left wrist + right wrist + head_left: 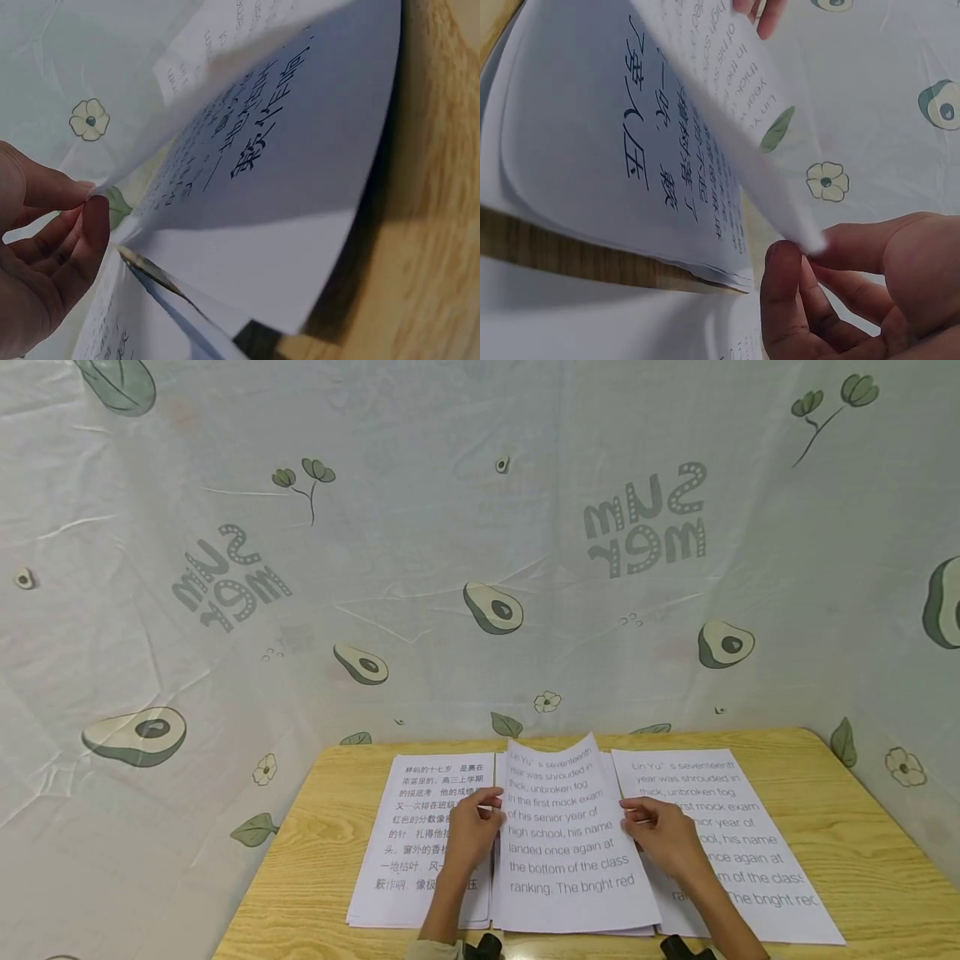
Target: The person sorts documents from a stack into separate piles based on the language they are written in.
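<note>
Right hand [666, 837], pinching a sheet [566, 856], partly hides the rightmost page [757, 877].

- A table [277, 893] with a pale yellow wood-grain top and rounded far corners extends beyond the middle stack on both sides and behind it.
- The middle stack [562, 127], the landmark here, is white paper lying flat on the wood, its uppermost page printed in black Chinese characters; the head view hides most of it.
- Just left of the middle stack lies the left stack [408, 839], white sheets also bearing Chinese print.
- Just right of the middle stack lies the right-hand paper [757, 860], printed in large English lines, with a strip of bare wood between the two.
</note>
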Motion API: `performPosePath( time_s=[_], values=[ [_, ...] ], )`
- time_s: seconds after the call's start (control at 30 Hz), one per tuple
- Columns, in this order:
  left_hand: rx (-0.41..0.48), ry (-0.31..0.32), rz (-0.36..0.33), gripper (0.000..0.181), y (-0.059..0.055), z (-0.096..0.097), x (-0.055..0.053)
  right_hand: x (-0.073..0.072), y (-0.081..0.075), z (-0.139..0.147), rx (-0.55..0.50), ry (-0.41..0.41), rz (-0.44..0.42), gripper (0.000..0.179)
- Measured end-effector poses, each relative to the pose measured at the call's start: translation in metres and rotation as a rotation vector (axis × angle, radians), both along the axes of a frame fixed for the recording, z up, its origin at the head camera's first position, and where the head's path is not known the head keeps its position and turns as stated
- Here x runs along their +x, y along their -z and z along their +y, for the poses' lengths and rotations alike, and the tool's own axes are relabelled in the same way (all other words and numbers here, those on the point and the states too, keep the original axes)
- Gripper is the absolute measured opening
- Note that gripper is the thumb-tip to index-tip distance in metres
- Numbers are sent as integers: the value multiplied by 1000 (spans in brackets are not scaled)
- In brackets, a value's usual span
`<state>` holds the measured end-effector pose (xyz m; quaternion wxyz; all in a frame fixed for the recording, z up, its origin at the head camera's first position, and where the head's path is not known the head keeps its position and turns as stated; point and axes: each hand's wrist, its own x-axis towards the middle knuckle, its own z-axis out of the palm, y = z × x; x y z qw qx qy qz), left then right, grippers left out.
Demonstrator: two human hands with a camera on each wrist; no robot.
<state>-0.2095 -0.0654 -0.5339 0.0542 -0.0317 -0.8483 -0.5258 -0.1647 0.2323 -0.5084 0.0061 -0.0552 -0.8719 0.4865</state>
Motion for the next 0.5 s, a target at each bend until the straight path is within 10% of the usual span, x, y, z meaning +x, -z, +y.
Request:
performPosePath(
  time_s=[0.5],
  values=[
    [123, -33, -59, 40, -9, -2, 3, 1, -5, 11, -16, 8, -5, 39]
  ],
)
